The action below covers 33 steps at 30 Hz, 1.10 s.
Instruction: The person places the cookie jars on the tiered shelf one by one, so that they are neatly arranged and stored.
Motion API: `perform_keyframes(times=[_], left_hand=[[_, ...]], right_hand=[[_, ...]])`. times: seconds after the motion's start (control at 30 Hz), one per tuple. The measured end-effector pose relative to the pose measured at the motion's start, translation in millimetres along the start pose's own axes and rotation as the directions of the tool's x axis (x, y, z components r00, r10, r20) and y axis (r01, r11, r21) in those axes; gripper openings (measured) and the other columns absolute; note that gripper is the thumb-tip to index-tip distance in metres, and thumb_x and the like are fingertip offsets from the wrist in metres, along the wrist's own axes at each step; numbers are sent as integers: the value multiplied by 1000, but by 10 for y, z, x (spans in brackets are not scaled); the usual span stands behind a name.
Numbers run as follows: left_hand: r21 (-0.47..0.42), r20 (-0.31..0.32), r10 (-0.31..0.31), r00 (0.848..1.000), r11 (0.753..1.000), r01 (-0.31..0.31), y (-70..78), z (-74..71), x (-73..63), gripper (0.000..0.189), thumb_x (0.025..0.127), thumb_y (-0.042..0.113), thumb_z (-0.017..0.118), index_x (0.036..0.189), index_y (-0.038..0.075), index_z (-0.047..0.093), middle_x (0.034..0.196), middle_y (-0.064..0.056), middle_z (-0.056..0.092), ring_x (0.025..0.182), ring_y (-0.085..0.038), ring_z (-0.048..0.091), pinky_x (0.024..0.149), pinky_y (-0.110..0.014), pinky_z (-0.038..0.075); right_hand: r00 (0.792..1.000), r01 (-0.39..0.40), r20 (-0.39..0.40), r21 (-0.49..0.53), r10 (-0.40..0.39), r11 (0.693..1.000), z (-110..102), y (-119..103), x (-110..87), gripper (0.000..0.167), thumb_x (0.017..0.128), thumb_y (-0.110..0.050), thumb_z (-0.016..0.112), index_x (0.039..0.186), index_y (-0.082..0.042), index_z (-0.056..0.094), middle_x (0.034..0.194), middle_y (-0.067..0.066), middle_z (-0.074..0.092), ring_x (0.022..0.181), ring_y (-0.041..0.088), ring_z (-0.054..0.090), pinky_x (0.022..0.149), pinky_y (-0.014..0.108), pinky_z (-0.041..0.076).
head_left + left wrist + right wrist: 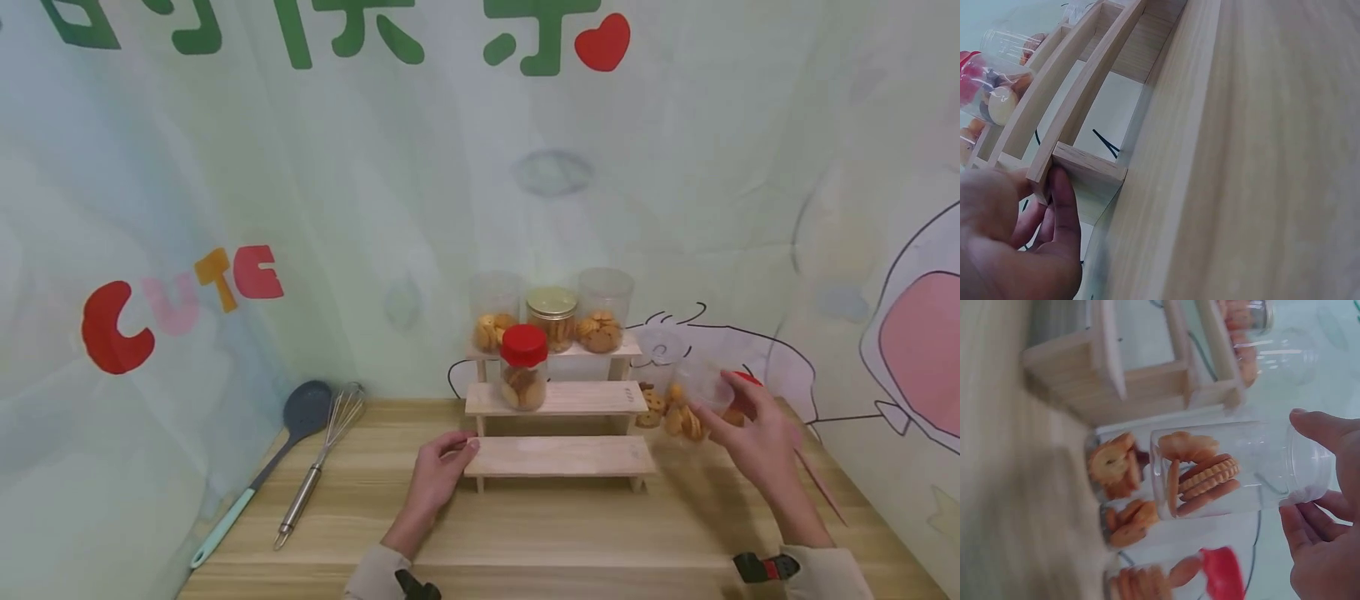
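Observation:
My right hand (756, 442) grips a clear jar (1235, 450) of sandwich cookies near its top end, to the right of a three-step wooden stand (558, 456). In the right wrist view the jar is raised off the table, with its cookies gathered at the bottom. At the stand's lowest step, my left hand (435, 473) pinches the left end of the board between thumb and fingers. A red-lidded jar (524, 375) of cookies stands on the middle step. Along the top step are two tall clear jars (495, 321) (602, 321) and a gold-lidded jar (552, 321) between them.
More cookie jars stand on the table right of the stand, one with a red lid (1222, 573). At the left lie a slotless grey turner (307, 408) with a mint handle and a whisk (322, 454). A printed cloth (375, 208) hangs behind the table (525, 533).

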<state>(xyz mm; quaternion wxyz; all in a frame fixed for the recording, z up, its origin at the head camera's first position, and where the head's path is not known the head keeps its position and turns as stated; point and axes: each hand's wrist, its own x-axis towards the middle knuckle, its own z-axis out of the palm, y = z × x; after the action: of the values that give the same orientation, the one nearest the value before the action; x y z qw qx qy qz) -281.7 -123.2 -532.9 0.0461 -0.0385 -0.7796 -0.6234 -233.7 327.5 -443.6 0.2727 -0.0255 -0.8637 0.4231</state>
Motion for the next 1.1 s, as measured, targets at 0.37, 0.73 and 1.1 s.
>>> perform_keyframes(times=[0.37, 0.73, 1.1], left_hand=[[-1, -4, -20, 1000, 1000, 20, 15, -25, -2, 35, 104, 30, 75, 128, 5, 77, 130, -16, 75, 121, -27, 70, 89, -23, 58], [-9, 6, -16, 1000, 1000, 17, 20, 3, 9, 37, 105, 29, 75, 129, 2, 75, 129, -18, 75, 116, -24, 72, 89, -23, 60], [-8, 13, -17, 1000, 1000, 17, 34, -7, -10, 37, 105, 29, 74, 130, 2, 75, 131, -16, 76, 118, -25, 70, 86, -19, 56]], right_hand=[[997, 68, -32, 46, -66, 997, 109, -516, 127, 76, 94, -38, 87, 157, -10, 55, 152, 22, 60, 128, 42, 64, 86, -4, 41], [982, 175, 28, 203, -184, 963, 399, -799, 196, 70, 94, -25, 88, 155, -8, 58, 155, 16, 58, 135, 41, 63, 96, 3, 47], [961, 222, 109, 239, -254, 945, 886, -1018, 327, 68, 92, -23, 90, 150, -2, 61, 153, 18, 61, 135, 38, 63, 112, 47, 52]])
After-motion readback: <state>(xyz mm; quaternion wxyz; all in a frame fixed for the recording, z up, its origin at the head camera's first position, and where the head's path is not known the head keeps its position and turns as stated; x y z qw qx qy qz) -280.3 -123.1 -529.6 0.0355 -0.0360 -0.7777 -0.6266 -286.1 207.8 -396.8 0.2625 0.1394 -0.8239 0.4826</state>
